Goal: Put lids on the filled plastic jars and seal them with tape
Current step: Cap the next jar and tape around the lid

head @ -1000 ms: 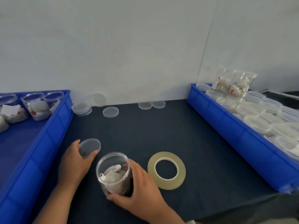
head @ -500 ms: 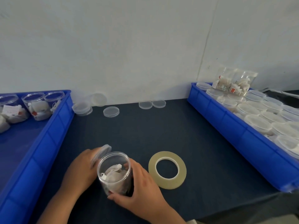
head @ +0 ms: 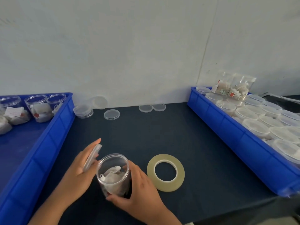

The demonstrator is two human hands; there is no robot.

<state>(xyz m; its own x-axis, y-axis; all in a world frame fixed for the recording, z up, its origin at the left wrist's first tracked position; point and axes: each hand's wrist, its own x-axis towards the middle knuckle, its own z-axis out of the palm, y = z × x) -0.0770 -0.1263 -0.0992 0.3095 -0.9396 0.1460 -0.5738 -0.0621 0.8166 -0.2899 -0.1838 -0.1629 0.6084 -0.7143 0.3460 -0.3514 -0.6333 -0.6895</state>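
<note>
Upright on desk (head: 162, 135), filled jar (head: 113, 174) wrapped by curled fingers of right hand (head: 141, 190). In left hand (head: 76, 174), lid (head: 92, 157) pinched edge-on, just left of jar mouth; held flatter, farther away one second earlier. Alongside, tape roll (head: 165, 172) unmoved.

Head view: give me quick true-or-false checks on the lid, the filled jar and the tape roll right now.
1. The lid is seated on the filled jar. False: the left hand holds it tilted beside the open jar mouth.
2. The right hand grips the filled jar. True.
3. The tape roll lies flat on the table, right of the filled jar. True.
4. The jars in the left blue bin are lidded. False: their mouths are open.
</note>
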